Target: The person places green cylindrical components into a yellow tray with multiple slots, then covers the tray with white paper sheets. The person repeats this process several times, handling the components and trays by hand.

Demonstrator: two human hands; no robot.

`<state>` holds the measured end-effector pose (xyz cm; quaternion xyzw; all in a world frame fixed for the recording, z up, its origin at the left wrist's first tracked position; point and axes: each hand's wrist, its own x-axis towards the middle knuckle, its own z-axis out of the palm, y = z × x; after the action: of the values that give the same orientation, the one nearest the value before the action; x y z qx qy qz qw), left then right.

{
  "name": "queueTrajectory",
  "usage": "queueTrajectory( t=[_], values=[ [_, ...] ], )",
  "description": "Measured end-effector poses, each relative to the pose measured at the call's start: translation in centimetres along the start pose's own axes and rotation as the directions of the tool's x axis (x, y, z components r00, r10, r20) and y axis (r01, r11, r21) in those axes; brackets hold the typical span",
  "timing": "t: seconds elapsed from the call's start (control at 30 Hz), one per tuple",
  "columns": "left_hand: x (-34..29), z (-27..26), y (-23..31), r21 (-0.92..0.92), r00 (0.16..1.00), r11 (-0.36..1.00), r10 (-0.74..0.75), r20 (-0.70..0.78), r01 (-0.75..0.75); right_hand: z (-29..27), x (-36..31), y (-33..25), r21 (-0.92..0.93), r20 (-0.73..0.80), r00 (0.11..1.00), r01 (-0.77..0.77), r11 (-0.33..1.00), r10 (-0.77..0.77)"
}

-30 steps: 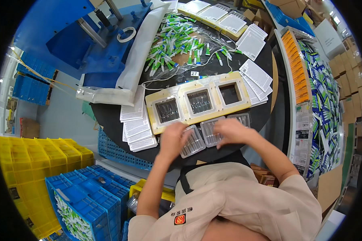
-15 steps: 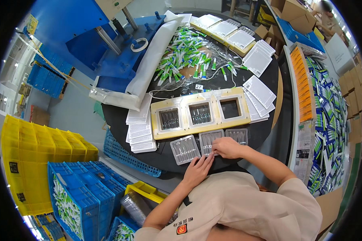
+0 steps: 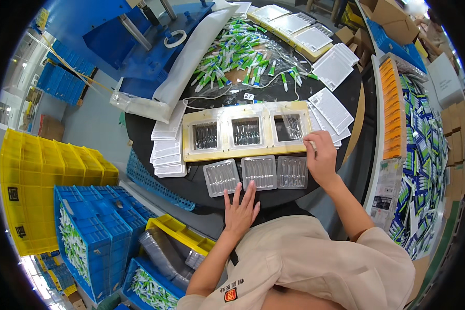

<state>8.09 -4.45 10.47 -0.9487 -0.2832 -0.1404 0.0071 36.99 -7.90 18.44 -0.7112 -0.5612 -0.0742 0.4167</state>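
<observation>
A: What's nearest?

B: The right grip [image 3: 323, 156], pinched closed on the edge of a thin clear plastic tray [image 3: 293, 124]. That tray is tilted just left of the grip, over one opening of a long yellow-and-white frame [image 3: 222, 155].

A: And the left grip [image 3: 240, 211]?

B: Fingers spread, grasping nothing, tips at the near edges of two of the three clear ribbed plastic trays [image 3: 259, 173] lined up on the round black table [image 3: 352, 85]. Whether anything fills those, I can't tell.

A: The frame's other openings?

B: Farther left of the right grip; clear ribbed shapes show in both.

A: Then?

B: White rectangular cards [image 3: 331, 111] just past the right grip. Lower left of the left grip, off the table, a blue plastic crate [image 3: 128, 274] holds green-and-white tubes [image 3: 152, 289], beside a yellow plastic crate [image 3: 181, 232] of stacked clear plastic pieces [image 3: 163, 257].

A: Farther out?

B: Beyond the frame from both grips, a loose heap of green, white and blue tubes [image 3: 243, 59], then a second yellow frame [image 3: 318, 53] topped with white cards.
</observation>
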Motion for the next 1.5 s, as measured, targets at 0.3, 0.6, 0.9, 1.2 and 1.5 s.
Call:
queueTrajectory(
  t=[0.3, 0.6, 0.9, 1.2, 1.5],
  values=[
    [7.4, -3.6, -6.7, -0.235, 0.949, 0.945, -0.268, -0.167, 0.226, 6.2, -1.3, 7.0, -0.165, 0.377, 0.925, 0.113, 0.98, -0.043],
    [23.1, 1.8, -20.6, -0.674, 0.895, 0.68, -0.441, -0.061, 0.289, 7.4, 8.3, 4.4, 0.101, 0.231, 0.959, -0.189, 0.977, 0.161],
    [40.1, 13.1, -27.4, -0.38, 0.92, 0.843, -0.31, 0.239, 0.382, 31.6, 23.9, 8.3, -0.109, 0.442, 0.85, -0.266, 0.958, 0.286],
    [39.3, 8.6, -27.0, -0.391, 0.896, 0.828, -0.269, 0.352, 0.403, 21.8, 18.3, 3.3, 0.208, 0.451, 0.789, -0.548, 0.81, 0.417],
    [17.7, -3.7, -26.8, -0.422, 0.989, 0.895, 0.115, -0.089, -0.142, 23.5, 9.1, -6.8, 0.275, 0.335, 0.827, 0.373, 0.886, -0.452]
  ],
)
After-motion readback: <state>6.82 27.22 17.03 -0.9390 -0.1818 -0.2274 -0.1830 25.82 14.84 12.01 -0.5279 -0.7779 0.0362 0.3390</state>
